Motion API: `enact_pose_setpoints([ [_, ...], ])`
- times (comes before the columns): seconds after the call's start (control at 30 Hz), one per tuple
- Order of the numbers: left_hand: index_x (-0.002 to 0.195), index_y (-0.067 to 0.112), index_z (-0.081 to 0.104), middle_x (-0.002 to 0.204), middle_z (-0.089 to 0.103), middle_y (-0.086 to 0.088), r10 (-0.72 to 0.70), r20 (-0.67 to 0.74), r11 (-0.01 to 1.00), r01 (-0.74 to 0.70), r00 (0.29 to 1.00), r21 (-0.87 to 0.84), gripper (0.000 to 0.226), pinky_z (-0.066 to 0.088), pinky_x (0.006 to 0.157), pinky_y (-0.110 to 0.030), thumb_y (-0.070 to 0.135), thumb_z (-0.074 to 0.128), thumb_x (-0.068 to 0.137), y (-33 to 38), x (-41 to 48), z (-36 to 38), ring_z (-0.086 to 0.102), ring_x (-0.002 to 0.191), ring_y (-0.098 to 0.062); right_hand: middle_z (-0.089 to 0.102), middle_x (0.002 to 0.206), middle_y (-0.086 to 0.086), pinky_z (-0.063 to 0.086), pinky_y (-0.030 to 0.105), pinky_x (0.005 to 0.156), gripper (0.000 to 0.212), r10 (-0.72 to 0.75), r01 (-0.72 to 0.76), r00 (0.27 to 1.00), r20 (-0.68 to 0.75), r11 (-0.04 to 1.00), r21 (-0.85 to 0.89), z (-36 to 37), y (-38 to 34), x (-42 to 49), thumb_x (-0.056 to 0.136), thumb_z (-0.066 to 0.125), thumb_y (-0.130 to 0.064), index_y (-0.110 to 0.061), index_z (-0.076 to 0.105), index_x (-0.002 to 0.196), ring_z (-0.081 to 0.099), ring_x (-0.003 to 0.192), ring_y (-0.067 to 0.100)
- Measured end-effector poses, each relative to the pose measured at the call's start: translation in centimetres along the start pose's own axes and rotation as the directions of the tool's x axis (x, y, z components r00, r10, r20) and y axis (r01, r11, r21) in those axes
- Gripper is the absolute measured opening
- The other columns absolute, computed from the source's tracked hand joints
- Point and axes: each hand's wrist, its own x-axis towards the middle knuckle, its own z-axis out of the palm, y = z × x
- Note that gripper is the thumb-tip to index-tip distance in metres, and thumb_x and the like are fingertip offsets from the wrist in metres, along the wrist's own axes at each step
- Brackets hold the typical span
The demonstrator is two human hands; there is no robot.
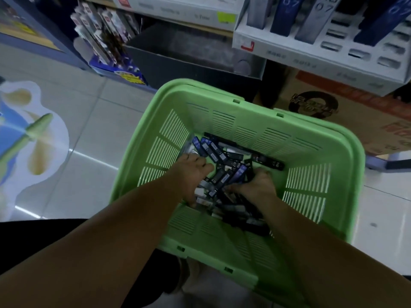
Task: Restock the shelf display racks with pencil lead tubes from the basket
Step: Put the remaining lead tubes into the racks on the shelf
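A green slotted plastic basket point(322, 141) sits on the floor below me. Its bottom holds a heap of several dark blue and black pencil lead tubes point(213, 150) marked HB 07. Both of my hands are down inside it. My left hand point(191, 172) lies on the left side of the heap with fingers curled into the tubes. My right hand point(255, 185) is closed around a bunch of tubes point(231, 174) that stick out past its fingers. The white display rack point(311, 56) at the upper right holds upright blue and grey tubes and has empty slots.
A dark open bin point(184, 56) stands under the shelf behind the basket. Packaged items point(104, 34) lean in a blue stand at the upper left. A brown cardboard box point(355, 116) sits to the right. Glossy tiled floor with a coloured sticker point(29, 138) spreads left.
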Motion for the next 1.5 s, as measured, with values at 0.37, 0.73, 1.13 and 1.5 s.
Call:
enact_pose_setpoints([
  [0.37, 0.141, 0.024, 0.05, 0.135, 0.053, -0.001, 0.011, 0.094, 0.994, -0.001, 0.995, -0.113, 0.085, 0.039, 0.106, -0.039, 0.049, 0.089, 0.069, 0.5, -0.1, 0.4, 0.047, 0.126, -0.023, 0.063, 0.1, -0.008, 0.044, 0.022, 0.064, 0.063, -0.074, 0.079, 0.994, 0.081, 0.995, -0.058, 1.8, 1.2, -1.5, 0.058, 0.098, -0.046, -0.029, 0.054, 0.099, 0.06, 0.085, 0.011],
  [0.73, 0.132, 0.01, 0.059, 0.117, 0.063, -0.008, 0.0, 0.3, 0.932, 0.109, 0.954, -0.345, 0.058, 0.053, 0.081, -0.032, 0.038, 0.078, 0.086, 1.6, -0.4, 1.1, 0.063, 0.101, -0.024, 0.067, 0.118, -0.007, 0.049, 0.026, 0.088, 0.077, -0.069, 0.098, 0.957, 0.283, 0.991, -0.092, 2.0, 2.0, -1.9, 0.058, 0.101, -0.029, -0.022, 0.064, 0.126, 0.061, 0.102, 0.016],
  [1.13, 0.134, 0.012, 0.054, 0.092, 0.059, -0.003, -0.193, 0.262, 0.513, 0.324, 0.946, -0.795, 0.06, 0.047, 0.059, -0.027, 0.007, 0.075, 0.078, 0.4, -2.5, -1.8, 0.058, 0.069, -0.016, 0.071, 0.102, -0.004, 0.055, 0.033, 0.083, 0.051, -0.171, 0.171, 0.973, 0.156, 0.985, 0.015, 1.4, 1.9, -2.2, 0.078, 0.083, -0.058, -0.023, 0.061, 0.109, 0.066, 0.091, 0.017],
  [1.5, 0.131, 0.004, 0.057, 0.116, 0.069, -0.017, -0.319, 0.295, 0.11, 0.344, 0.901, -0.933, 0.109, 0.062, 0.087, -0.053, 0.045, 0.091, 0.036, 0.5, -2.6, -1.7, 0.071, 0.1, -0.037, 0.066, 0.106, 0.003, 0.051, 0.025, 0.066, 0.027, -0.142, 0.1, 0.978, 0.153, 0.963, 0.252, 0.8, -0.4, -1.9, 0.1, 0.065, -0.035, -0.023, 0.052, 0.12, 0.063, 0.089, 0.014],
])
